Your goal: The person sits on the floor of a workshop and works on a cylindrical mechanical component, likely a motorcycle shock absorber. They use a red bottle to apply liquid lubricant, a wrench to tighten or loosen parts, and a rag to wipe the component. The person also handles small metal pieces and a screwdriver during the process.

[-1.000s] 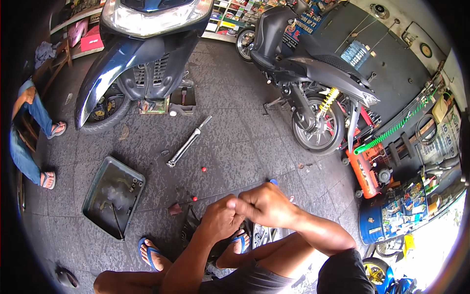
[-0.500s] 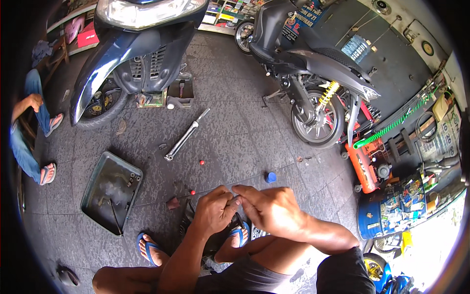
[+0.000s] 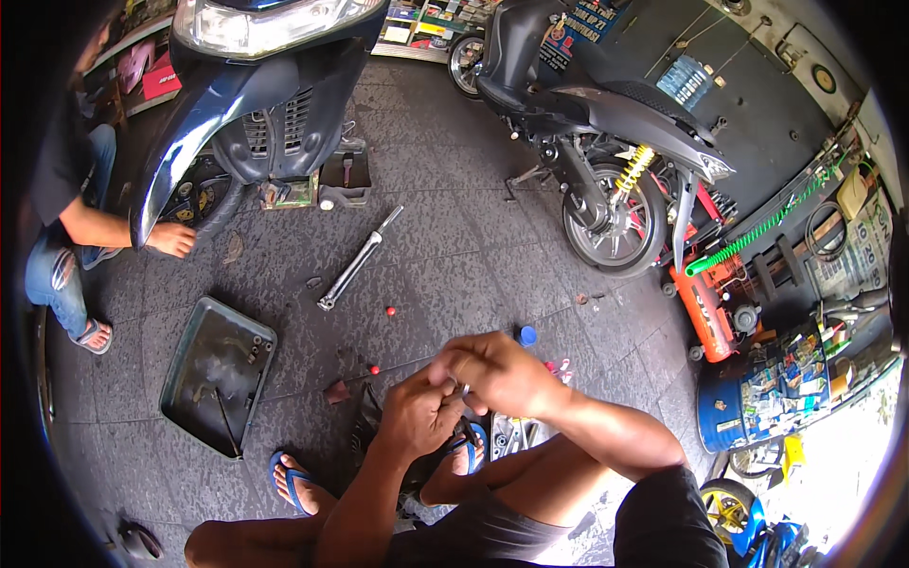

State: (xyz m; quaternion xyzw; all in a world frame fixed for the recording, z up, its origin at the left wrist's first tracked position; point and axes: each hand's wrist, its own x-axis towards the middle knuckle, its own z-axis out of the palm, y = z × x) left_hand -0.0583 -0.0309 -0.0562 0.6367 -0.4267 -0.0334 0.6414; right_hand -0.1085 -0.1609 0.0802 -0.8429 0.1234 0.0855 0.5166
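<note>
My left hand (image 3: 413, 417) and my right hand (image 3: 497, 377) meet above my knees, both closed round a small metal piece (image 3: 463, 389) that is mostly hidden by the fingers. My right hand sits over the top of it, my left just below. A dark object (image 3: 365, 417) lies between my sandalled feet, partly hidden by my arms, with a case of metal tools (image 3: 513, 434) to its right. A blue cap (image 3: 527, 335) and small red balls (image 3: 390, 311) lie on the floor beyond my hands. A long silver fork tube (image 3: 350, 270) lies farther forward.
A shallow tray (image 3: 178, 379) sits at left. A dark scooter (image 3: 284, 133) stands ahead, with a co-worker (image 3: 71, 218) crouching beside its front wheel. Another motorbike (image 3: 606, 142), an orange compressor (image 3: 705, 317) and a blue drum (image 3: 720, 407) stand to the right.
My right hand has risen and turned over my left, showing a bit of metal between them. The co-worker has leaned in and reached right toward the scooter's front wheel.
</note>
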